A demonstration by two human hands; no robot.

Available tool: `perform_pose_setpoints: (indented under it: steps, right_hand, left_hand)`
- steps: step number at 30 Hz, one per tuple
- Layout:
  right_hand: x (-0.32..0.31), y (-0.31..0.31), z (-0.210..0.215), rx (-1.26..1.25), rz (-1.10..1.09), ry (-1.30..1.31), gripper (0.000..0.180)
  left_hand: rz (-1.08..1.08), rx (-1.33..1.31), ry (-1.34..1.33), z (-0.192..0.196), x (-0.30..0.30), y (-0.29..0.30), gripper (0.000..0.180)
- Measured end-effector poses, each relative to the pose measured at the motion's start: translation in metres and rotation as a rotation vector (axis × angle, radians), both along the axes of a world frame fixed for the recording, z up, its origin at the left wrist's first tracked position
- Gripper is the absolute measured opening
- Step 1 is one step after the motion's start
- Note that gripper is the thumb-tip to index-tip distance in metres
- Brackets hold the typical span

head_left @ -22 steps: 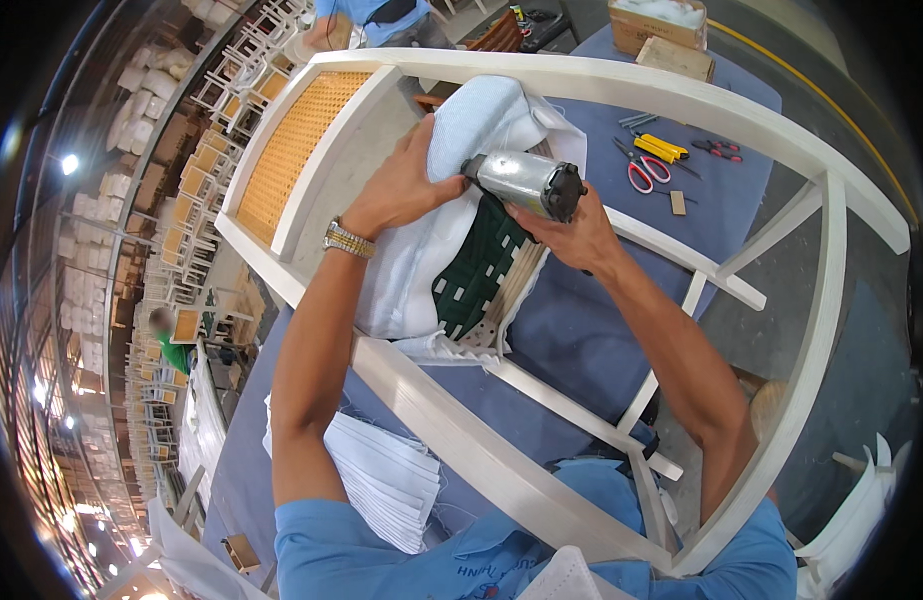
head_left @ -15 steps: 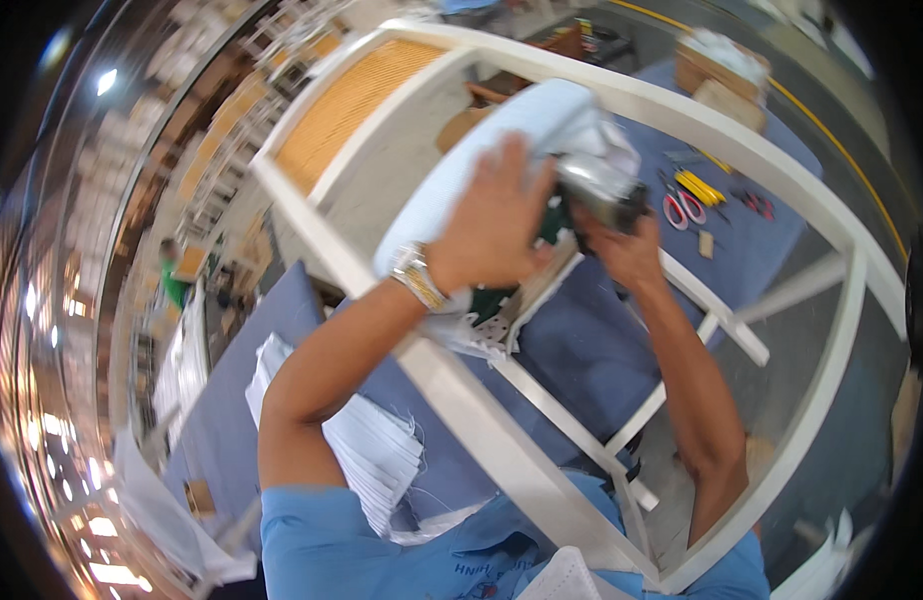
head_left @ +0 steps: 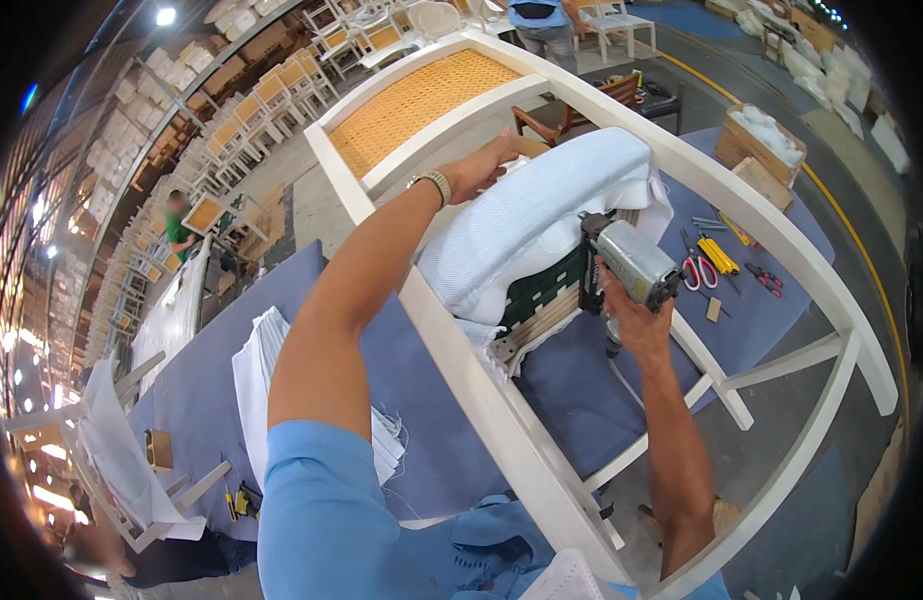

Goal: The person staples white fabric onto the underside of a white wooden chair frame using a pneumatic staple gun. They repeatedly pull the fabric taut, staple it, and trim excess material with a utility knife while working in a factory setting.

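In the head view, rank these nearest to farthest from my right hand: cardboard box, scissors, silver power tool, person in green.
From your right hand:
1. Silver power tool: held in it.
2. Scissors: just to its right.
3. Cardboard box: upper right, beyond the scissors.
4. Person in green: background, far left.

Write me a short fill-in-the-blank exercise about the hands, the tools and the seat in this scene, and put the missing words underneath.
1. The left hand is apart from the power tool, which the ____ one grips.
2. A metal-banded watch circles the person's ____ wrist.
3. The scissors on the blue-covered table have handles coloured white and ____.
4. On the underside of the padded seat, the woven straps are dark ____.

Missing words: right; left; red; green.
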State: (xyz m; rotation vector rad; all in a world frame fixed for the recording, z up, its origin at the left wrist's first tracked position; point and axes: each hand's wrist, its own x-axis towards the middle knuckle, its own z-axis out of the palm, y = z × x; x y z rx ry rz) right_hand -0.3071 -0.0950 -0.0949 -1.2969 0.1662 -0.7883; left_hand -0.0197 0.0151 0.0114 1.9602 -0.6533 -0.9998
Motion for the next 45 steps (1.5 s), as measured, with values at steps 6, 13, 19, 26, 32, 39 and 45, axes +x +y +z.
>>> perform_pose_setpoints:
  steps: [6,13,19,26,32,39,45]
  right_hand:
    - [0.005,0.005,-0.006,0.053,-0.056,-0.006,0.032]
    - [0.005,0.01,0.004,-0.313,-0.181,0.023,0.028]
    - [0.001,0.012,0.013,-0.333,-0.106,0.077,0.028]
    - [0.002,0.008,0.009,-0.387,-0.068,0.079,0.034]
    - [0.007,0.013,0.011,-0.457,-0.053,0.148,0.036]
    - [-0.007,0.002,-0.046,-0.212,-0.077,0.018,0.027]
    - [-0.069,0.026,-0.074,-0.059,-0.056,0.344,0.021]
  left_hand:
    - [-0.176,-0.064,-0.15,0.015,-0.036,-0.02,0.073]
    - [-0.347,-0.015,-0.961,0.014,-0.063,-0.017,0.087]
    - [-0.346,0.01,-1.024,0.009,-0.064,-0.016,0.092]
    - [-0.338,0.032,-1.012,0.011,-0.07,-0.019,0.092]
    - [-0.305,0.03,-1.068,0.012,-0.076,-0.008,0.087]
    - [-0.477,-0.295,-0.76,0.019,-0.202,0.036,0.076]
    - [-0.122,-0.419,-0.567,0.09,-0.116,0.096,0.086]
